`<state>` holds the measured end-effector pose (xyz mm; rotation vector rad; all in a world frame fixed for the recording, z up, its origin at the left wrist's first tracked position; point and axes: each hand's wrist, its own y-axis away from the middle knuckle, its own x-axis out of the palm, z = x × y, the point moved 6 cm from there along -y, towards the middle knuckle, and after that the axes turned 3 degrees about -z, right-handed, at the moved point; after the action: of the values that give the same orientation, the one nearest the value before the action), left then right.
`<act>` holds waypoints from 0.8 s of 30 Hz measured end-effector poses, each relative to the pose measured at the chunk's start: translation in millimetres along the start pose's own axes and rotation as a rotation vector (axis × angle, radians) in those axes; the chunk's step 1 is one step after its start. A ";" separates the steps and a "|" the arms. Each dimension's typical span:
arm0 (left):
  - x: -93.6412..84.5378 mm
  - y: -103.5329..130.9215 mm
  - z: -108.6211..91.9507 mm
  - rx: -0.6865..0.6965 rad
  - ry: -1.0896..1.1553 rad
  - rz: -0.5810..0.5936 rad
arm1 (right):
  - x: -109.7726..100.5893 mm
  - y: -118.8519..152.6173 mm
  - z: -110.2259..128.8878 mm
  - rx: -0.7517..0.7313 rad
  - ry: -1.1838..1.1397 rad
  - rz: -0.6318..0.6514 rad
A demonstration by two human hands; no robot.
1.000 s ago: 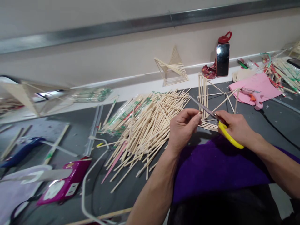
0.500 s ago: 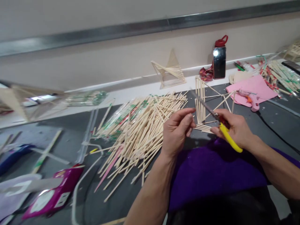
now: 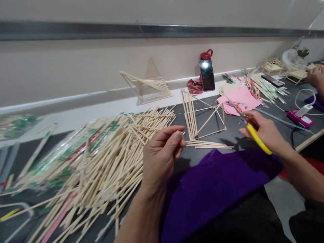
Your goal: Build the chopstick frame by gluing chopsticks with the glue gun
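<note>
My right hand (image 3: 263, 131) is closed on a pair of scissors (image 3: 258, 138) with yellow handles, its blades pointing up and left over the table. Thumb and forefinger of my left hand (image 3: 163, 152) are pressed together; whatever may lie between them is hidden or too small to see. Just beyond both hands stands a frame of glued wooden sticks (image 3: 191, 116), with a row of slanting sticks on its left side. Several loose sticks (image 3: 210, 145) lie flat at its foot. Left of my left hand spreads a big pile of wooden sticks (image 3: 118, 158).
At the wall stand a finished-looking twisted stick model (image 3: 154, 82) and a phone (image 3: 207, 76) leaning on a red-capped bottle (image 3: 206, 54). Pink sheets (image 3: 240, 98) lie behind the scissors. A purple cloth (image 3: 217, 189) covers my lap. Another person's hand (image 3: 316, 76) shows far right.
My view has swung to the right, bringing small stick models, a magenta box and another person's hand into sight. The scissors have moved away from the stick frame to the right.
</note>
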<state>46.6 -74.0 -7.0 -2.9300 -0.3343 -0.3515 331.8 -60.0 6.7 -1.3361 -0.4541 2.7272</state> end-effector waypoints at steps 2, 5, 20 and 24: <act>1.3 0.3 0.3 -0.013 -0.013 -0.001 | -20.0 2.6 -29.6 0.141 0.195 0.007; 2.8 -0.1 2.5 -0.031 -0.032 0.002 | -42.6 9.9 -75.5 0.360 0.505 0.063; 5.2 -1.2 21.4 -0.064 -0.210 0.047 | -33.2 -8.5 -146.7 0.466 0.771 0.274; 8.0 0.4 18.9 -0.066 -0.223 0.058 | -29.8 -14.8 -148.1 0.438 0.784 0.292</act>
<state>58.3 -69.2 -23.1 -3.0418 -0.2703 -0.0273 465.2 -17.3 -51.8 -2.2342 0.3958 2.0121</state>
